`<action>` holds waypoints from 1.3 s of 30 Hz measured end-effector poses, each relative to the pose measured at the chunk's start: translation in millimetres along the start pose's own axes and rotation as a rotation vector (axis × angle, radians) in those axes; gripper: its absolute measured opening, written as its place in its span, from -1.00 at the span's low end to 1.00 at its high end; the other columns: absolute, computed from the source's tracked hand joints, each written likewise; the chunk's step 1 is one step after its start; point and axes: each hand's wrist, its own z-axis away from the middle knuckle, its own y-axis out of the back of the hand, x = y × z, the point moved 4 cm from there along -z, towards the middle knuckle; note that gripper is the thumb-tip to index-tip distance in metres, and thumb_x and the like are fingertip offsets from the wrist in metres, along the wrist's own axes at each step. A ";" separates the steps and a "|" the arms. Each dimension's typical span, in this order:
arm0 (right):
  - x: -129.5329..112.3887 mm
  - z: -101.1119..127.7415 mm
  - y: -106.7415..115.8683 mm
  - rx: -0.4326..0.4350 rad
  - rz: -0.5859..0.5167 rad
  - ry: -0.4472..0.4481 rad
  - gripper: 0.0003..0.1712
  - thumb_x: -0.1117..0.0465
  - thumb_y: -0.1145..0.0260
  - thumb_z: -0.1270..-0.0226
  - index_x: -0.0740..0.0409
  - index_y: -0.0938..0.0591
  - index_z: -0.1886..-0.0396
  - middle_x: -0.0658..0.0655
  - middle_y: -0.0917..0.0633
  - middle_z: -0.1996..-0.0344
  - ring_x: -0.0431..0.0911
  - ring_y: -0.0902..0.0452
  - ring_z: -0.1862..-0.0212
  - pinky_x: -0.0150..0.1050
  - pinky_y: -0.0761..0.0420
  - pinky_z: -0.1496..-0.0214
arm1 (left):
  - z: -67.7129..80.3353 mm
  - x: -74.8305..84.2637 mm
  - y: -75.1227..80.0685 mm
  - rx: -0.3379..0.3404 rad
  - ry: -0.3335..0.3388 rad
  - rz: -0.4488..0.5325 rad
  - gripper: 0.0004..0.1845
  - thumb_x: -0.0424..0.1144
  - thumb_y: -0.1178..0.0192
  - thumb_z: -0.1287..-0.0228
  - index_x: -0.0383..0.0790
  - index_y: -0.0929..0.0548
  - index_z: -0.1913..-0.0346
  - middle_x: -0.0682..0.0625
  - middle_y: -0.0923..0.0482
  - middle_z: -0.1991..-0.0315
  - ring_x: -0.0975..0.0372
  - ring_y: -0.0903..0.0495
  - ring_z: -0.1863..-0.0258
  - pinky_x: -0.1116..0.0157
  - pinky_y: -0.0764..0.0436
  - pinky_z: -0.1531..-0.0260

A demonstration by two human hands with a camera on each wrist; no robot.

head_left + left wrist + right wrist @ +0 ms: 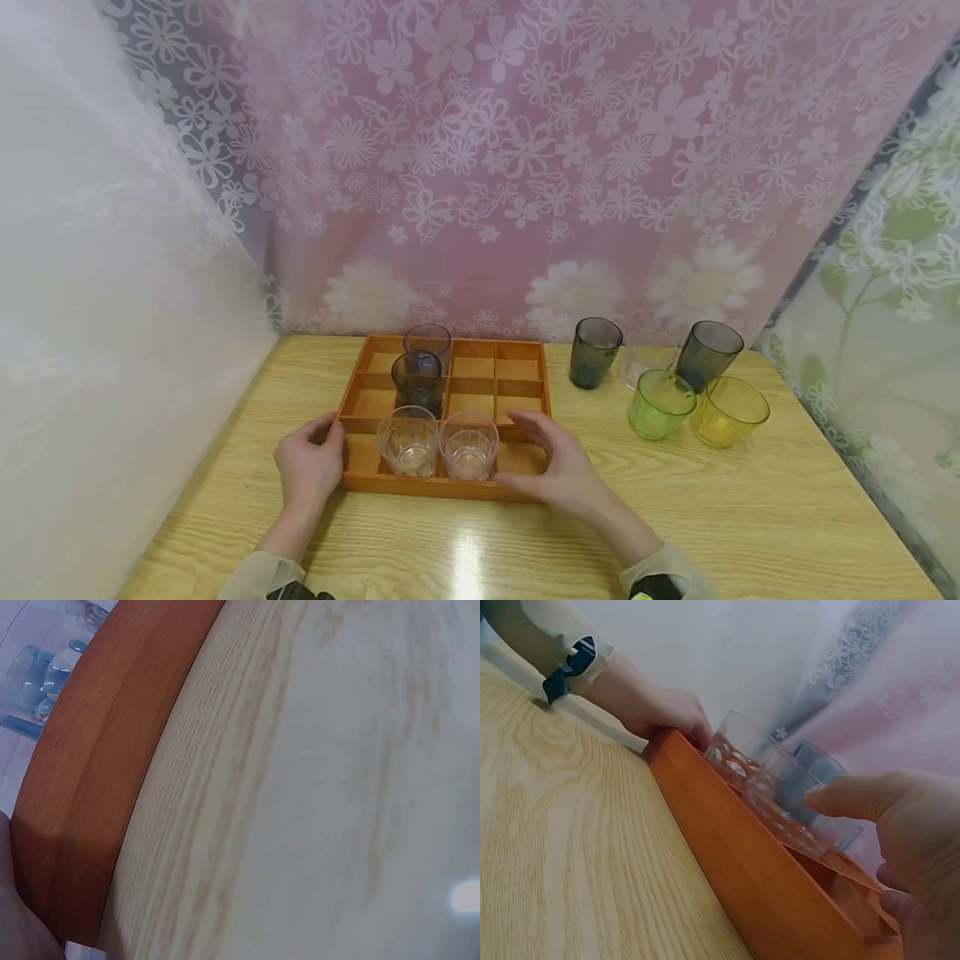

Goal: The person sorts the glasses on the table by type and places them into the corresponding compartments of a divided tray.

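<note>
A divided wooden tray [450, 488] lies on the table, and my left hand [309, 458] grips its left side near the front corner. Two clear glasses stand in the front row: a plain glass [407, 442] and a faintly pinkish glass [469, 446]. Behind them are a dark glass [417, 382] in the middle row and a bluish glass [427, 340] at the back. My right hand [558, 467] hovers over the tray's front right compartment, thumb and fingers spread apart, just right of the pinkish glass. In the right wrist view, the thumb [847, 796] overlaps that glass.
Right of the tray stand two dark grey glasses, one upright [594, 354] and one leaning [707, 357]. A clear glass [637, 367], a green glass [662, 406] and a yellow glass [729, 412] are grouped there. A flowered pink curtain [480, 183] hangs behind the table.
</note>
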 end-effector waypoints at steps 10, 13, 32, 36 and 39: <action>1.9 22.7 36.5 0.085 0.036 -0.018 -0.09 0.23 -0.72 -0.12 0.13 -0.50 -0.45 0.10 -0.55 -0.41 0.12 -0.37 -0.50 0.00 -0.30 -0.50 | 0.2 1.4 -0.2 -0.005 0.011 -0.001 -0.78 -0.34 -0.33 -0.39 -0.36 -0.85 0.02 -0.19 -0.81 0.18 0.02 -0.77 0.16 0.65 -0.43 0.33; 4.2 27.8 45.1 0.108 0.033 -0.024 -0.12 0.24 -0.71 -0.13 0.11 -0.51 -0.44 0.10 -0.55 -0.40 0.13 -0.36 -0.49 -0.10 -0.32 -0.49 | 0.5 1.1 0.1 -0.006 0.012 -0.001 -0.78 -0.34 -0.33 -0.39 -0.36 -0.85 0.01 -0.19 -0.81 0.18 0.01 -0.77 0.16 0.65 -0.44 0.32; 19.9 63.7 90.6 0.236 0.102 -0.067 -0.21 0.30 -0.65 -0.22 0.24 -0.52 -0.42 0.18 -0.56 -0.37 -0.22 -0.47 -0.37 -0.42 -0.38 -0.39 | 0.2 3.3 0.6 -0.017 0.018 0.016 -0.78 -0.35 -0.32 -0.40 -0.36 -0.85 0.01 -0.21 -0.81 0.17 0.01 -0.77 0.17 0.67 -0.43 0.33; 21.9 68.9 97.7 0.259 0.131 -0.075 -0.21 0.29 -0.64 -0.22 0.26 -0.51 -0.42 0.19 -0.57 -0.36 -0.16 -0.48 -0.37 -0.44 -0.38 -0.37 | 0.2 3.8 1.0 -0.017 0.020 0.007 -0.78 -0.34 -0.32 -0.41 -0.35 -0.84 0.00 -0.20 -0.81 0.17 0.02 -0.77 0.16 0.67 -0.43 0.32; 24.7 72.9 102.2 0.278 0.157 -0.073 -0.22 0.30 -0.65 -0.21 0.28 -0.53 -0.40 0.21 -0.59 -0.34 -0.14 -0.50 -0.36 -0.45 -0.39 -0.36 | 0.9 5.3 1.6 -0.019 0.016 0.013 -0.78 -0.34 -0.32 -0.41 -0.36 -0.84 0.00 -0.22 -0.81 0.16 0.00 -0.77 0.15 0.68 -0.42 0.32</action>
